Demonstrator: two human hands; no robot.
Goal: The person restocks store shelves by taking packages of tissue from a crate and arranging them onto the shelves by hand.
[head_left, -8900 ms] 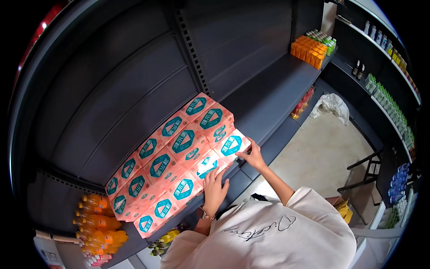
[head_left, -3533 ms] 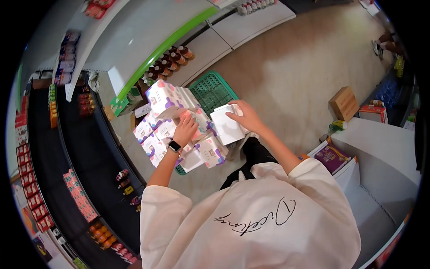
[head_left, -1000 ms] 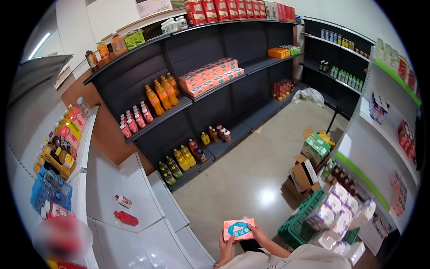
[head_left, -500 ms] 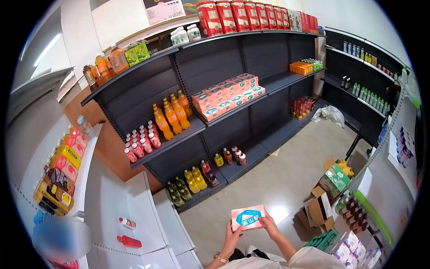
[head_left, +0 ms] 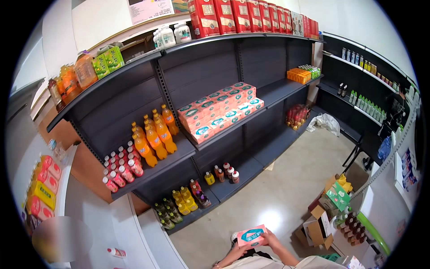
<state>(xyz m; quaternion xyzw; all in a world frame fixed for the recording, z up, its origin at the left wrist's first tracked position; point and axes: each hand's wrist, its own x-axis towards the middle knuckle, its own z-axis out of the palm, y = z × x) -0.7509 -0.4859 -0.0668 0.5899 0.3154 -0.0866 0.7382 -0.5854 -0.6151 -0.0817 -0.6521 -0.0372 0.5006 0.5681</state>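
Note:
A pink tissue pack [head_left: 251, 236] with a teal label is held in front of my body, low in the view. My left hand [head_left: 236, 253] grips its lower left side, and my right hand [head_left: 270, 240] holds its right end with the thumb on top. Ahead, stacked pink packs [head_left: 219, 110] of the same look stand in two levels on the middle shelf [head_left: 233, 124] of the dark rack. Orange soda bottles [head_left: 154, 136] are just left of that stack.
Small pink bottles [head_left: 122, 168] stand on the shelf's left end, with orange cartons [head_left: 298, 75] at its far right. Red tins [head_left: 224, 17] line the top. On the floor at right are an open cardboard box [head_left: 319, 227] and a green box [head_left: 338, 196]. White shelving [head_left: 130, 224] is at lower left.
The dark rack looks nearer and the held pack sits lower in view. The basket and white packs at right have mostly left the frame. Both hands still hold the pink pack.

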